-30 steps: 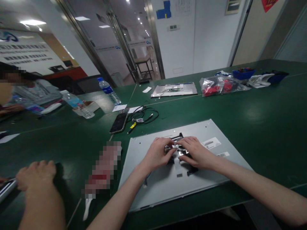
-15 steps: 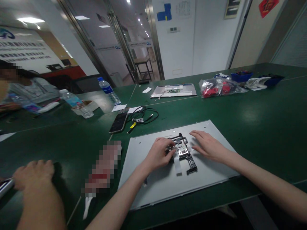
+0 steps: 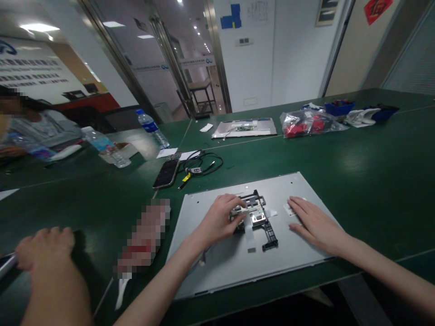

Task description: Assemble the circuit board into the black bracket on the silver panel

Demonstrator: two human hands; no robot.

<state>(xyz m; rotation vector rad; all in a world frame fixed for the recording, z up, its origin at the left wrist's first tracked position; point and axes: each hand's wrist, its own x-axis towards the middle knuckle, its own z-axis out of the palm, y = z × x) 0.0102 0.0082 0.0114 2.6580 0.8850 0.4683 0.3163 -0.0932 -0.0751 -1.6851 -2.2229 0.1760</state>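
Left hand [image 3: 219, 219] pinching black bracket [image 3: 270, 235] — right hand [image 3: 315, 225] on panel [image 3: 224, 269]

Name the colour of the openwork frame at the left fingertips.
Mostly black, with silvery parts; the openwork frame shows best in the head view.

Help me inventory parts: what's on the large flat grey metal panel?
On the panel: a black-and-silver slotted frame, a pale ribbon-like strip and a white label partly under the right hand. Whatever the left hand covers at the frame's left side is hidden.
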